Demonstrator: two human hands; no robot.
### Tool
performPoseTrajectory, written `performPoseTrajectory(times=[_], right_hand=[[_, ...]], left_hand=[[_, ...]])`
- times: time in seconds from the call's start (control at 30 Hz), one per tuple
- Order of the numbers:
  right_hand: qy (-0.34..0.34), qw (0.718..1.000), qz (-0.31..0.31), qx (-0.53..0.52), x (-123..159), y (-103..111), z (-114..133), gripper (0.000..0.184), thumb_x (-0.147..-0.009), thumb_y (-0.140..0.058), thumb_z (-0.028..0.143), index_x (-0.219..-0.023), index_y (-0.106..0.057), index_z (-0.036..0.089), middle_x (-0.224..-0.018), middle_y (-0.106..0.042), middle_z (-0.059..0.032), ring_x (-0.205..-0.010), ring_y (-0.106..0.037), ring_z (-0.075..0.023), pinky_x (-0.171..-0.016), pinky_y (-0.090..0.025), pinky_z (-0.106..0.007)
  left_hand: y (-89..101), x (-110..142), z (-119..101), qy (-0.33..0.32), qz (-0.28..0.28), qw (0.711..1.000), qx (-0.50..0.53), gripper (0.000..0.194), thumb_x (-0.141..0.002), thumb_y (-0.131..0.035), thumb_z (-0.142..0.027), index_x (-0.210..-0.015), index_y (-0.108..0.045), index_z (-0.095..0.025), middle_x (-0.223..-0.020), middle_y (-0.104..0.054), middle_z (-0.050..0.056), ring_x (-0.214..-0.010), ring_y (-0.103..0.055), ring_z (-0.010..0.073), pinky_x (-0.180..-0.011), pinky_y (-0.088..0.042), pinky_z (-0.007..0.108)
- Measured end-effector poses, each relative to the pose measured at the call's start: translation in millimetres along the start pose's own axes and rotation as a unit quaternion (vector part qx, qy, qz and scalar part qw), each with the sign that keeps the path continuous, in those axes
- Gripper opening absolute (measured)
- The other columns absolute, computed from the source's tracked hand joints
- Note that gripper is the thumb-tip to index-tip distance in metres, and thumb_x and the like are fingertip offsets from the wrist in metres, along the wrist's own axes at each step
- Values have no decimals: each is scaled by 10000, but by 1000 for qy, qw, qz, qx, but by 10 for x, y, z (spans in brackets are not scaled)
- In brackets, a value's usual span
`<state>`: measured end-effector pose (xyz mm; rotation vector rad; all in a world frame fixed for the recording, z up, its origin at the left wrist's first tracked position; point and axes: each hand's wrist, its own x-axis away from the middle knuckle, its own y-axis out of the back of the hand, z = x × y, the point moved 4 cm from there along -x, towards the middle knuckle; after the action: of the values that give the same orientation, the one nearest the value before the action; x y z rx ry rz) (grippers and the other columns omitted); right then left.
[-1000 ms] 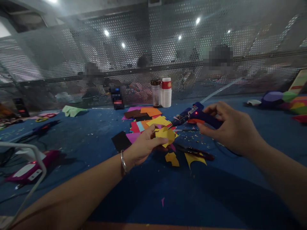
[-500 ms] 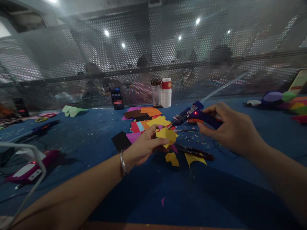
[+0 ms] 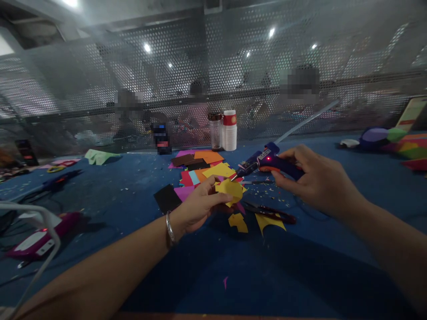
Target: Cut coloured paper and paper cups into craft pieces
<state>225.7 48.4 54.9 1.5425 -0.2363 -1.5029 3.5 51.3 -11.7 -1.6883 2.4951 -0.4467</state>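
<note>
Pinched in my left hand (image 3: pixel 203 202) is a rounded piece of yellow paper (image 3: pixel 233 190), held above the table. My right hand (image 3: pixel 310 175) grips a dark blue hot glue gun (image 3: pixel 263 161) by its handle, with a red light glowing on its side. A clear glue stick (image 3: pixel 307 120) juts from the gun's back. The metal nozzle points down and left, at the upper edge of the yellow paper; I cannot tell whether it touches. Below lie dark-handled scissors (image 3: pixel 270 212) and yellow paper scraps (image 3: pixel 238 222).
Coloured paper sheets (image 3: pixel 218 170) are piled behind my left hand, with a black sheet (image 3: pixel 167 198) beside them. Farther back stand a clear bottle (image 3: pixel 215 133) and stacked paper cups (image 3: pixel 229 135). A magenta power strip (image 3: pixel 43 240) and cables lie left. A perforated metal screen (image 3: pixel 173 84) rises behind.
The whole view has shifted slightly. Both hands keep their holds, and the glue gun nozzle stays at the yellow paper's upper edge. The paper appears slightly tilted compared with before.
</note>
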Motion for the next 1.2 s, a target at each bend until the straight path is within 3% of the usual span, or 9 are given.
performPoseTrajectory(times=[0.83, 1.2], right_hand=[[23, 1000, 9, 13, 7, 12, 37, 267, -844, -555, 455, -943, -569, 208, -854, -700, -102, -577, -623, -217, -523, -469, -345], [24, 999, -14, 30, 19, 18, 29, 252, -818, -594, 449, -922, -596, 219, -859, -712, -90, -661, -663, -252, -548, -495, -362]], left_hand=[[1, -3, 6, 11, -7, 1000, 1, 381, -711, -749, -100, -1006, -518, -171, -966, -717, 100, -774, -719, 192, -645, -549, 261], [0, 12, -11, -2, -10, 1000, -2, 378, -697, -780, -118, -991, -547, -163, -958, -711, 93, -754, -708, 186, -638, -542, 272]])
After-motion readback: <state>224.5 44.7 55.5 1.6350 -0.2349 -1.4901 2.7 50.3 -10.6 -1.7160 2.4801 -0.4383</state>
